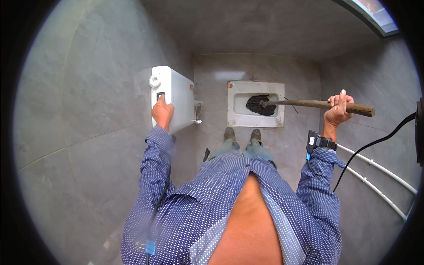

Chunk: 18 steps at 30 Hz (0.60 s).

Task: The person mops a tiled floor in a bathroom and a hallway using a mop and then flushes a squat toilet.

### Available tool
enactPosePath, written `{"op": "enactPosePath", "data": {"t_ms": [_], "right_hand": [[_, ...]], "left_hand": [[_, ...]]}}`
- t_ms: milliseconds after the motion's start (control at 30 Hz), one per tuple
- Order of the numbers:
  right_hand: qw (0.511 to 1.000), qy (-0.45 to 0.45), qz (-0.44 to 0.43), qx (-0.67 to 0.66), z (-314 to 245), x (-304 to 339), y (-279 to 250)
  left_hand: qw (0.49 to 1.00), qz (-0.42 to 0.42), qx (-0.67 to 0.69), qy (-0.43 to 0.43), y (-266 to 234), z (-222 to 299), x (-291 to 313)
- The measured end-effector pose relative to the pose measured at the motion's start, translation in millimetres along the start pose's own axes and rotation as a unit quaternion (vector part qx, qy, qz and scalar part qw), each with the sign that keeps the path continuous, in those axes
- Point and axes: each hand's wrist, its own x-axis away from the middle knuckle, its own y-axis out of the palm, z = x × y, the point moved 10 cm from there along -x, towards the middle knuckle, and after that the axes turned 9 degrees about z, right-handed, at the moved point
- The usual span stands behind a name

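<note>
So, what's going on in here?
A person stands facing a white squat toilet. The left hand touches the dark button panel on the white cistern. The right hand holds a wooden handle, whose far end reaches a dark mass in the toilet; whether that mass is the tool's head is hard to tell.

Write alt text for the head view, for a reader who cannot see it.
A person holds a wooden stick in the right grip, its dark end in a white squat toilet, while the left grip touches the dark button on a white tank.
</note>
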Motion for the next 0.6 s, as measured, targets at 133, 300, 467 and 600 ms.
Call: {"op": "enactPosePath", "data": {"t_ms": [133, 300, 467, 600], "right_hand": [[1.000, -0.012, -0.011, -0.005, -5.4, -2.6, 4.1], [0.999, 0.005, -0.022, -0.029, 1.2, 0.5, 7.8], [0.999, 0.012, -0.024, -0.037, 2.7, -2.4, 4.1], [0.999, 0.007, -0.023, -0.036, 2.3, -0.9, 5.5]], "left_hand": [[1.000, 0.025, 0.002, 0.009, -2.3, 11.8, 1.7], [0.999, -0.028, 0.007, 0.013, 8.9, -11.1, -3.1], [1.000, -0.023, 0.019, 0.010, 7.1, -12.9, -1.0], [0.999, -0.044, 0.014, 0.009, 7.6, -10.6, -0.1]]}}
